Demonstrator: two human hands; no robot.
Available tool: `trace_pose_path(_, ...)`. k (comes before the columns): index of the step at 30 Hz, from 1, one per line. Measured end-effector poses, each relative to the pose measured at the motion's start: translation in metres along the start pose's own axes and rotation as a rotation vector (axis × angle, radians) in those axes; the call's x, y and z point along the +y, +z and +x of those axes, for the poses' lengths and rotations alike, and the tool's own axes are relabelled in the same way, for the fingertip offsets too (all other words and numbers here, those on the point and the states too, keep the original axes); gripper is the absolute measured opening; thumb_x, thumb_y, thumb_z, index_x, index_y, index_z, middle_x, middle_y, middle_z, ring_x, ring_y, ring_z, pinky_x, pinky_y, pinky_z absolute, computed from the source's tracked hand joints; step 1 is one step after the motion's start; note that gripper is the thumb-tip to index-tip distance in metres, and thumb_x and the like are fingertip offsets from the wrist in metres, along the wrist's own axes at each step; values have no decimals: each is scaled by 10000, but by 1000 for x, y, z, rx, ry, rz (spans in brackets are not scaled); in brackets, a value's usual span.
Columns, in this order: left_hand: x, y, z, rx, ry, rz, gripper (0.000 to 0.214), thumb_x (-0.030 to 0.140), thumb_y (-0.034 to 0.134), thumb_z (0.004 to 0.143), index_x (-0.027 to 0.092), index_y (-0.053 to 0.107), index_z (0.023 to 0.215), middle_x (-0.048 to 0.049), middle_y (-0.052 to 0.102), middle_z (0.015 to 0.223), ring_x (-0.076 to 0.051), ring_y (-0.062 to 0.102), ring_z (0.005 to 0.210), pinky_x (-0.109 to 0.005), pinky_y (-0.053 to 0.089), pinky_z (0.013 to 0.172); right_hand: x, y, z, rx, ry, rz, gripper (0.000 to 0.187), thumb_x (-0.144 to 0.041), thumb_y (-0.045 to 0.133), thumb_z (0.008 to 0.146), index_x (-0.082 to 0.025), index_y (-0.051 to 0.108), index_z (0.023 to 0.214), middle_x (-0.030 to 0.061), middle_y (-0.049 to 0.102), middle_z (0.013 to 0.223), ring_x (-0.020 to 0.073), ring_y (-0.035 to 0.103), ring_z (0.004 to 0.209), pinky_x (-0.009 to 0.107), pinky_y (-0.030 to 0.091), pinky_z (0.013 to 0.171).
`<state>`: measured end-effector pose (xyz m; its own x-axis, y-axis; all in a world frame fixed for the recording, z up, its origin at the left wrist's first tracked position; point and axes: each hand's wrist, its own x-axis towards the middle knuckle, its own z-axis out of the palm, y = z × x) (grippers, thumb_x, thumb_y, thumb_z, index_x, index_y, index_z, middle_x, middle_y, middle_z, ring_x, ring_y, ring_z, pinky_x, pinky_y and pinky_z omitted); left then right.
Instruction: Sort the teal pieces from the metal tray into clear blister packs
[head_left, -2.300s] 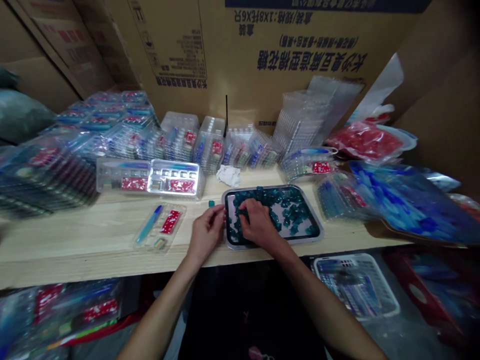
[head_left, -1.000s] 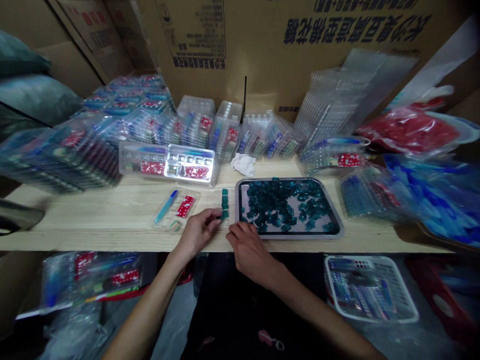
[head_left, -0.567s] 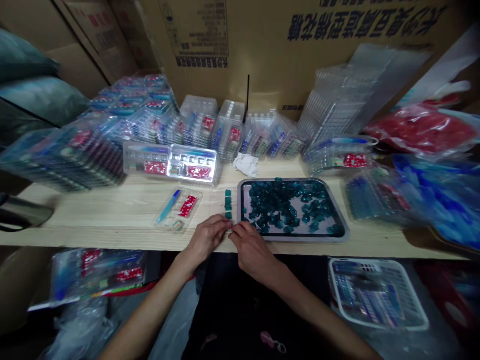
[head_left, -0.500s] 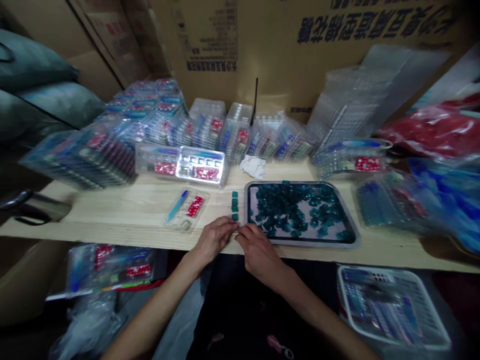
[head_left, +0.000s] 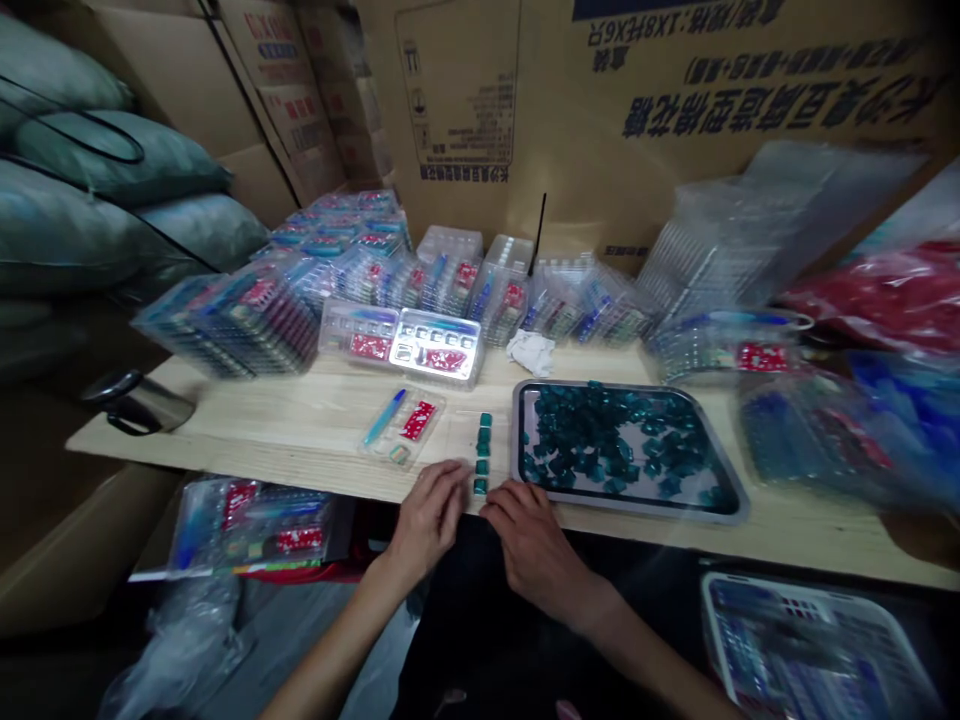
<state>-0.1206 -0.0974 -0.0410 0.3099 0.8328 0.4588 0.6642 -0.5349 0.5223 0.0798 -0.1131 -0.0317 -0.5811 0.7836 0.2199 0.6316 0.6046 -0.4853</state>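
Observation:
A short column of dark teal glossy square pieces lies on the wooden table near its front edge. My left hand is just left of the column's near end, with its fingers bent and pressed together. To the right of the same end, my right hand rests at the table edge, fingers curled inward. What either hand pinches, if anything, is too small or hidden to make out. Beside my right hand, a grey-rimmed tray bears many loose teal pieces. A clear pack with a blue pen and red dotted card lies left of the column.
Filled clear packs are stacked along the back left. White crumpled paper lies behind the tray. A metal mug stands at the left end. Clear empty trays lean at the back right. A white basket is below the table.
The view has shifted, so the table appears lower and farther right. My fingertips, together at the column's near end before, are now apart, and another teal piece shows there.

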Motion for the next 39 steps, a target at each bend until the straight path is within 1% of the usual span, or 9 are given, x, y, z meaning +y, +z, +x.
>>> trace_pose_path(5, 0, -12, -18, -175, 94, 162, 342, 319, 629, 905, 204, 636, 1228, -130, 650, 1291, -283, 592, 1210, -454, 494, 991, -4, 0, 0, -28, 21, 29, 335, -26, 494, 831, -156, 623, 1112, 87, 626, 1136, 227, 477, 1100, 382, 336, 1018)
trace_pose_path(8, -9, -19, -11, -114, 82, 214, 305, 280, 565, 940, 214, 642, 1228, -114, 659, 1288, -268, 581, 1230, -444, 470, 1017, -1, -2, 9, -50, 15, -12, 337, -6, 472, 828, -144, 621, 1097, 101, 615, 1152, 222, 484, 1101, 364, 358, 1000)
trace_pose_path(13, -59, -55, 28, 179, -415, 453, 336, 276, 461, 937, 145, 653, 1179, -175, 668, 1188, -303, 609, 1135, -454, 455, 1005, -1, -6, 28, -128, 6, -80, 338, -9, 486, 799, -143, 616, 1081, 107, 615, 1099, 227, 508, 1069, 362, 393, 977)
trace_pose_path(16, -88, -76, 46, 31, -739, 571, 374, 308, 454, 913, 117, 663, 1159, -201, 682, 1127, -325, 647, 1026, -417, 498, 870, -3, -5, 33, -107, 53, -85, 442, -24, 485, 795, -114, 575, 1218, 136, 593, 1169, 238, 509, 1099, 374, 403, 994)
trace_pose_path(19, -101, -85, 51, -131, -793, 574, 343, 326, 448, 910, 169, 721, 1045, -167, 717, 1069, -304, 672, 956, -362, 488, 779, -5, 0, 33, -102, 58, -103, 557, -37, 482, 798, -88, 505, 1352, 181, 526, 1324, 259, 481, 1188, 408, 385, 1042)
trace_pose_path(23, -100, -85, 49, -122, -816, 538, 354, 369, 436, 919, 184, 727, 999, -152, 739, 1034, -297, 680, 939, -338, 467, 734, -5, 1, 34, -152, 37, -99, 610, -59, 478, 812, -114, 466, 1420, 167, 502, 1395, 261, 471, 1230, 423, 377, 1065)
trace_pose_path(28, -92, -79, 40, -71, -822, 371, 229, 343, 488, 888, 196, 654, 947, -107, 725, 941, -253, 675, 861, -318, 467, 723, -8, -2, 42, -155, 13, -67, 615, -33, 468, 800, -82, 472, 1412, 164, 529, 1377, 246, 456, 1266, 387, 383, 1083)
trace_pose_path(33, -90, -76, 25, 214, -924, -168, 259, 343, 650, 788, 198, 518, 957, 13, 608, 727, -160, 610, 601, -276, 491, 584, -6, -2, 42, -159, -23, -64, 590, -28, 472, 789, -70, 497, 1377, 173, 540, 1370, 245, 467, 1262, 381, 405, 1064)
trace_pose_path(39, -86, -117, 1, 493, -1117, -493, 401, 318, 746, 684, 184, 567, 1016, 46, 609, 708, -104, 600, 515, -257, 535, 543, -19, 0, 60, -193, -101, -34, 589, -98, 543, 785, -122, 484, 1371, 143, 568, 1339, 236, 508, 1225, 377, 401, 1058)
